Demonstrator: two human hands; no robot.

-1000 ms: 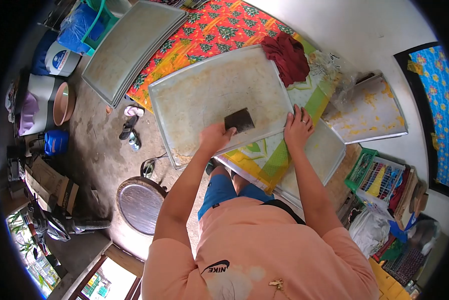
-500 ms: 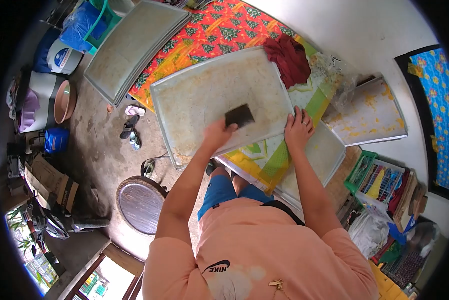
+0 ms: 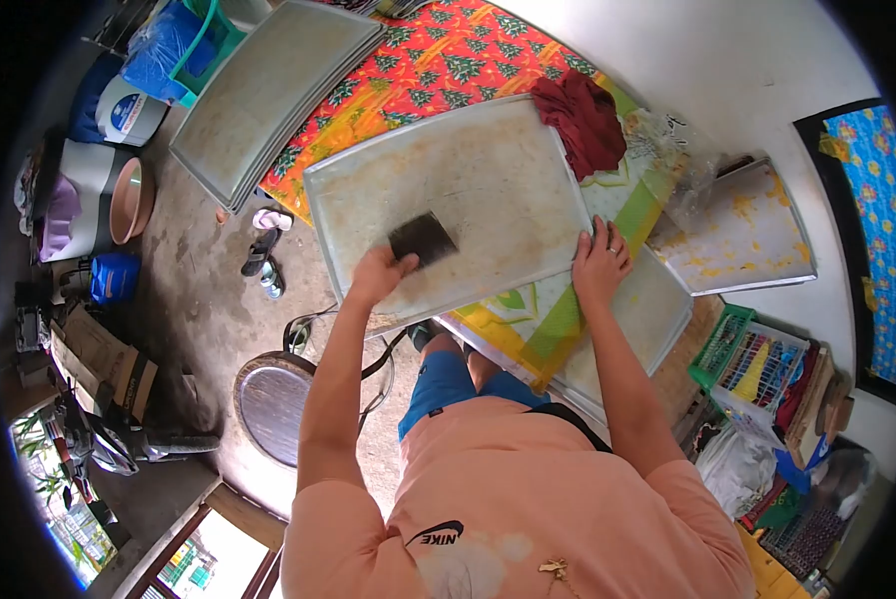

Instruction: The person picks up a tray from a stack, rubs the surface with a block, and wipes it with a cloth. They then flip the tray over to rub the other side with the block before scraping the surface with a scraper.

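Observation:
A large metal tray point(image 3: 498, 160) with brownish stains lies on the patterned table cover point(image 3: 468, 62). My left hand point(image 3: 601, 262) rests at the tray's right edge, thumb and fingers around the rim near its lower right corner. Over the left part of the tray, my right hand point(image 3: 380, 274) grips a flat dark scraper point(image 3: 424, 241) by its near edge, with the blade flat on or just above the surface. A dark red cloth point(image 3: 580, 122) lies bunched at the tray's upper right corner.
Stacked trays point(image 3: 268, 90) stand at the upper left. Another tray with yellow residue point(image 3: 747, 225) leans by the wall at right. Below it are a green basket point(image 3: 723, 344) and crates. A round stool point(image 3: 278, 404) stands left of my legs; slippers point(image 3: 260, 252) lie on the floor.
My right hand has moved left across the tray with the dark scraper. My left hand has stayed at the tray's right edge.

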